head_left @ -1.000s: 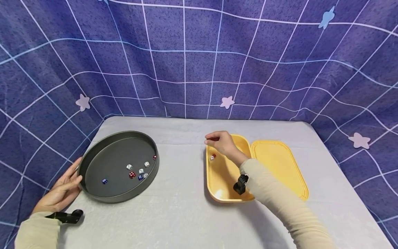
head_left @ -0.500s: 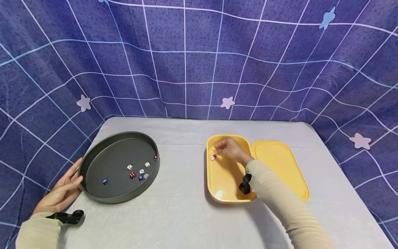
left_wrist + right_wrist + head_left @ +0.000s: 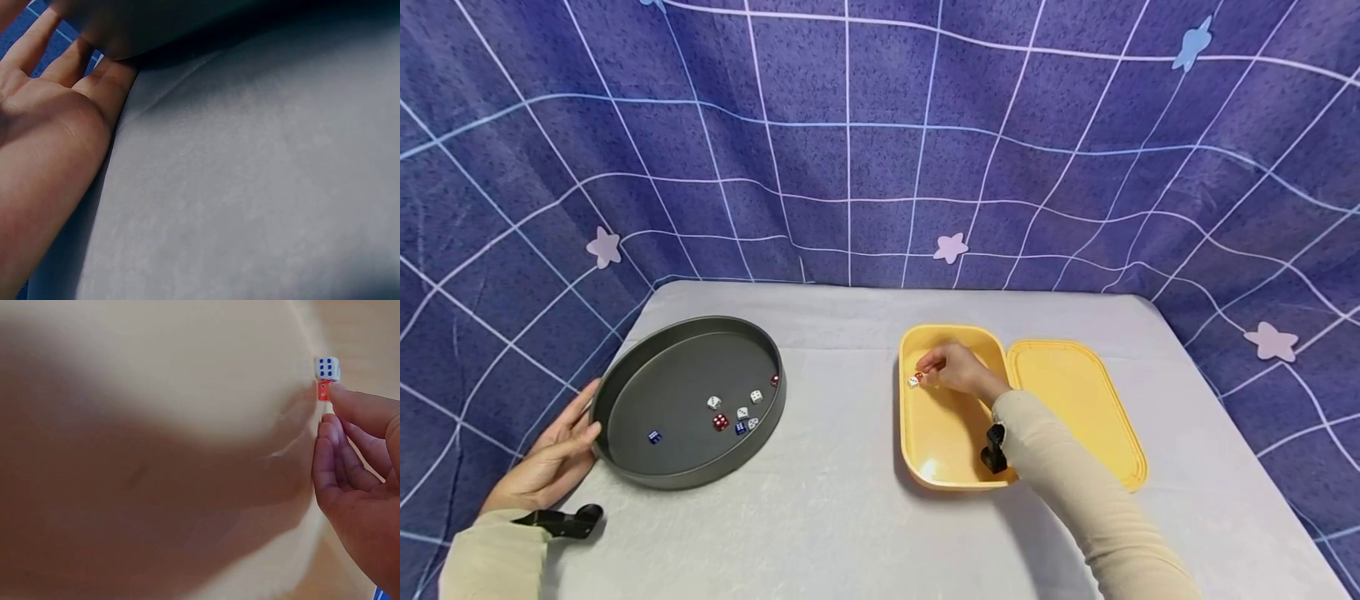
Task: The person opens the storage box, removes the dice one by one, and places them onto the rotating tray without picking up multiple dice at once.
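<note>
At the left, my left hand grips the side of a round dark baking pan, thumb on the rim. In the left wrist view the fingers reach beneath the pan. Inside it lie several dice: white ones such as the white die, two red and two blue. My right hand is down in a yellow plastic container, its thumb and finger pinching a red die. A white die with blue dots sits right against the red one by the container's left wall.
A yellow lid lies flat beside the container, partly behind the right forearm. The table has a pale cloth, and a purple gridded curtain with star shapes hangs behind and at both sides.
My right hand has moved from over the container's far left rim down inside to the red die. The left hand and the pan have stayed in place.
</note>
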Demonstrator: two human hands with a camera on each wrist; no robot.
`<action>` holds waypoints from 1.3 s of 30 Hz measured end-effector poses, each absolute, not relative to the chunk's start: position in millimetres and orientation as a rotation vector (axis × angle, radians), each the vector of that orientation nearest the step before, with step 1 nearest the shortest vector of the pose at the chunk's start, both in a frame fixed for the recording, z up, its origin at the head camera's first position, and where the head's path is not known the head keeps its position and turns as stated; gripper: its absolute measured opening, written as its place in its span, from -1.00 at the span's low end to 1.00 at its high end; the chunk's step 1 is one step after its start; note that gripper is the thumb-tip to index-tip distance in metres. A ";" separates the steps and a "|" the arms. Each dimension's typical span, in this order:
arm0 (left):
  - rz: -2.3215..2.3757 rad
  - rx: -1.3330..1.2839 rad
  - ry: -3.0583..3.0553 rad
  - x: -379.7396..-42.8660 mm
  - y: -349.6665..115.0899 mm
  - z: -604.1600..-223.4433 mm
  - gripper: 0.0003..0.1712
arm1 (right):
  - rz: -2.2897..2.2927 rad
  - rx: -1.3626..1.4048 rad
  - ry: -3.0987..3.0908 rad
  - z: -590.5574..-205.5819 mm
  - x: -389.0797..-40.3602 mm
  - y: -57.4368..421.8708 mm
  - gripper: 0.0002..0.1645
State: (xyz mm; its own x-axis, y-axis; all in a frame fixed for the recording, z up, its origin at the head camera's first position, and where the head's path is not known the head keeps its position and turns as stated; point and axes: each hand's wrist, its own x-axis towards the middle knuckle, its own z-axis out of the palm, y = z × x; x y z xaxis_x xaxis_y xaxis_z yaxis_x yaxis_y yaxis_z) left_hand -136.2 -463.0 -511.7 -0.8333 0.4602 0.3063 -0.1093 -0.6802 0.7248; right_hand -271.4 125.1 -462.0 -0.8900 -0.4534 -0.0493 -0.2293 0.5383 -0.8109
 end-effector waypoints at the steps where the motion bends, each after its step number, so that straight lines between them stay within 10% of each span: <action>1: 2.528 0.686 1.049 -136.4 -462.9 -511.9 -0.15 | -1.259 -0.584 2.532 -462.1 -271.5 125.0 -0.76; 39: 2.552 0.701 0.968 -137.5 -462.3 -513.9 -0.16 | -1.175 -0.555 2.678 -462.8 -268.6 126.5 -0.92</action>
State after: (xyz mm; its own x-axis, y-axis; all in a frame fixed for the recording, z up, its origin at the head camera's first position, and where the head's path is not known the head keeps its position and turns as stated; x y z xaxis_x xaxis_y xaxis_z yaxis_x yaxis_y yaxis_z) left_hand -137.5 -462.3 -513.9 -0.8276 0.4546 0.3293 -0.1218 -0.7181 0.6852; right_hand -268.6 126.5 -462.8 -0.9175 -0.3978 -0.0018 -0.2681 0.6216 -0.7361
